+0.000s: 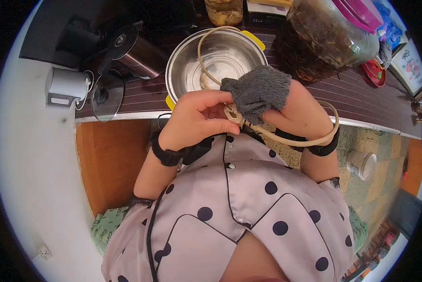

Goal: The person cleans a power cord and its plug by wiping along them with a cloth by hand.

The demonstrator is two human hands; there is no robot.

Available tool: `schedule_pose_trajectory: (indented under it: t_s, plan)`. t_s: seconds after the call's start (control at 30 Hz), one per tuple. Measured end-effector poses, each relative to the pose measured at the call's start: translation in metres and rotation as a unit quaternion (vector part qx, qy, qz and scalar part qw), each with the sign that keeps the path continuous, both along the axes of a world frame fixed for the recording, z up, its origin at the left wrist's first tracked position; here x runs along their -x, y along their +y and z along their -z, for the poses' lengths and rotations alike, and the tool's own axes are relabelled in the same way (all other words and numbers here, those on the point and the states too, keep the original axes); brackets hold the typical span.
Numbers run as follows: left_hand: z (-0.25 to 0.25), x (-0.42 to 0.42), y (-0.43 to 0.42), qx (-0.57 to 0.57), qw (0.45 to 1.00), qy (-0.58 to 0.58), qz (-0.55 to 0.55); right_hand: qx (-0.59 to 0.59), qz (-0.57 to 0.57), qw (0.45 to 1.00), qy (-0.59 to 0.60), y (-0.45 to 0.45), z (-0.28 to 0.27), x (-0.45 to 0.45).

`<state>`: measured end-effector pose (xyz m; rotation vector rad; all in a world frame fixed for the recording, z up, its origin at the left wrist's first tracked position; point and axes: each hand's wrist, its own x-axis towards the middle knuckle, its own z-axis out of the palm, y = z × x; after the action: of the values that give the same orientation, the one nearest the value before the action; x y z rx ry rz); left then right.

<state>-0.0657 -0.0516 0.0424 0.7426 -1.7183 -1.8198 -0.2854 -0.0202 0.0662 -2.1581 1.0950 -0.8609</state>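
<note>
My left hand (192, 117) is closed, its thumb and fingers gripping a small beige plastic piece (233, 114) in front of my waist. In my right hand (306, 112) is a bunched grey cloth (260, 91), which lies against that piece and hides part of it. A thick beige cord (333, 127) loops under my right wrist, and a length of it arches over the steel pot (171, 70). Whether the cord joins the plastic piece is hidden by the cloth and fingers. The pot has yellow handles and stands just beyond my hands.
Left of the pot stand a dark kettle (143, 56) and a glass lid (108, 96). A large jar (321, 40) with a pink lid is on the right, with a smaller jar (224, 11) behind the pot. A white bucket (361, 164) sits on the floor.
</note>
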Motion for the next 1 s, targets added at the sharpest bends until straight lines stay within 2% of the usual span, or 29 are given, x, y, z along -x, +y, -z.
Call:
schedule_pose_trajectory:
  t_s: [0.03,0.33,0.57,0.67,0.77,0.83,0.97,1.0]
  plan:
    - [0.0,0.001,0.001,0.005,1.0,0.011,-0.02,-0.014,0.012,0.996,-0.083,0.001,0.001,-0.002]
    - [-0.003,0.008,0.004,-0.01,0.997,0.077,-0.009,-0.019,0.04,0.987,-0.152,0.009,-0.003,0.004]
    - [-0.008,0.008,0.007,-0.024,0.996,0.083,-0.022,-0.03,0.041,0.982,-0.18,0.008,0.002,0.005]
    - [-0.006,0.007,0.006,-0.027,0.996,0.074,-0.028,-0.06,0.044,0.98,-0.185,0.006,0.0,0.003]
    - [-0.007,0.007,0.005,0.032,0.997,0.03,-0.058,-0.117,0.065,0.972,-0.195,0.003,0.004,-0.001]
    - [-0.009,0.005,0.002,0.11,0.99,-0.059,-0.062,-0.145,0.1,0.96,-0.217,0.002,0.009,-0.005]
    - [-0.012,0.005,0.002,0.055,0.993,-0.063,-0.082,-0.173,0.131,0.942,-0.255,0.0,0.015,-0.005]
    - [-0.008,0.006,0.001,0.034,0.994,-0.003,-0.108,-0.212,0.143,0.925,-0.281,0.0,0.015,-0.005]
